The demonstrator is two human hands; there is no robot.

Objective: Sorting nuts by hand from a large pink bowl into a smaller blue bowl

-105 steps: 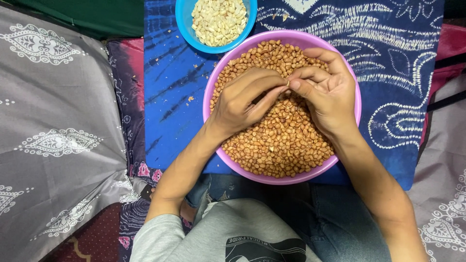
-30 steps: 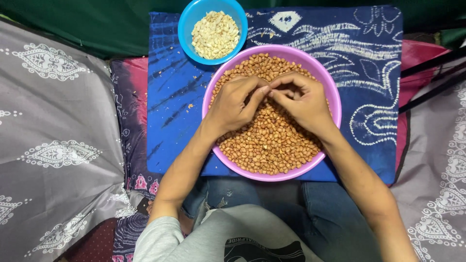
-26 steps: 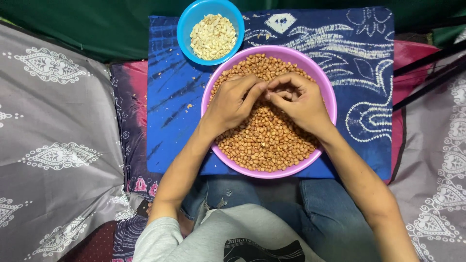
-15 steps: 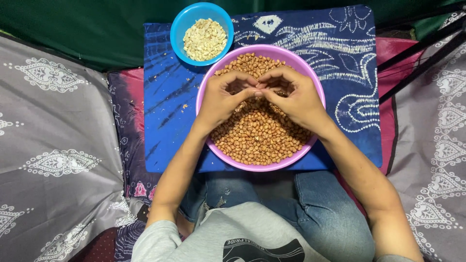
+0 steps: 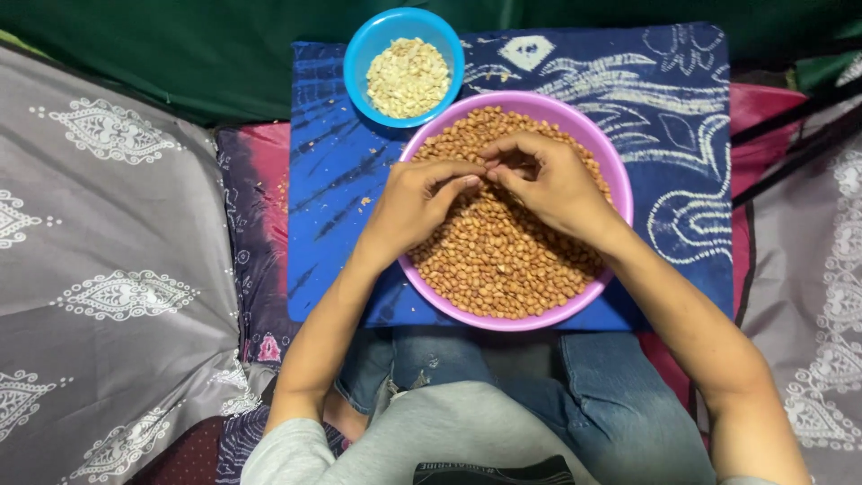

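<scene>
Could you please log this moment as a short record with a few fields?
left hand: left hand over the purple bowl, fingertips meeting the other hand's
right hand: right hand over the same bowl, fingers curled; whether a nut is pinched between the hands cannot be told
purple bowl contents: brown-skinned peanuts, nearly full
blue bowl: blue bowl beyond the purple one, touching its rim, holding pale skinned peanuts
surface: blue patterned cloth with a few scattered crumbs
surroundings: grey patterned fabric on both sides
</scene>
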